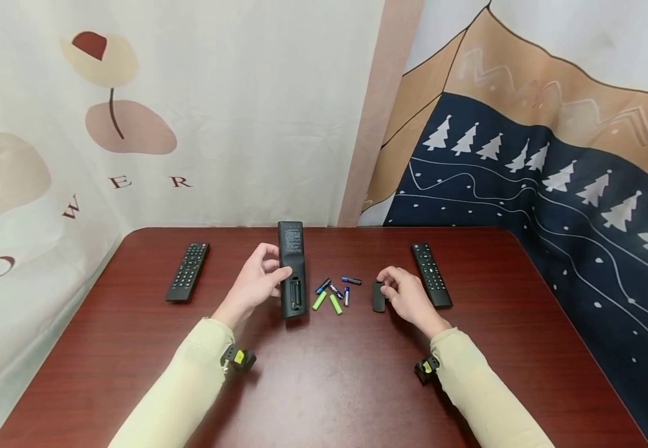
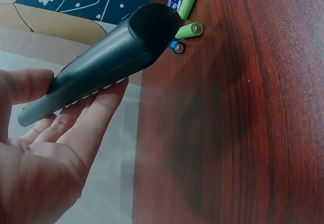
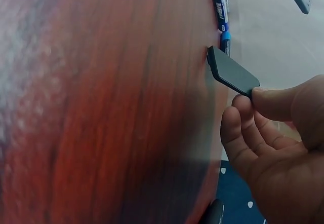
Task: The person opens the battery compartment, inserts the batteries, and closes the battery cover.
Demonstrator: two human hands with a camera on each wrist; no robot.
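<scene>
My left hand (image 1: 255, 281) grips a black remote control (image 1: 292, 261), back side toward me and raised off the table. Its battery compartment (image 1: 296, 294) is uncovered at the lower end. In the left wrist view the thumb lies on the back and the fingers (image 2: 96, 110) support the button side. Between thumb and fingertips, my right hand (image 1: 408, 295) pinches a small black battery cover (image 1: 378, 297); in the right wrist view that cover (image 3: 233, 73) tilts away from the hand. Blue batteries (image 1: 335, 290) and green batteries (image 1: 319, 301) lie loose between both hands.
One black remote (image 1: 188, 272) lies at the left of the brown table (image 1: 324, 386). Another remote (image 1: 431, 275) lies just beyond the right hand. Patterned curtains (image 1: 268, 112) hang behind the table's far edge.
</scene>
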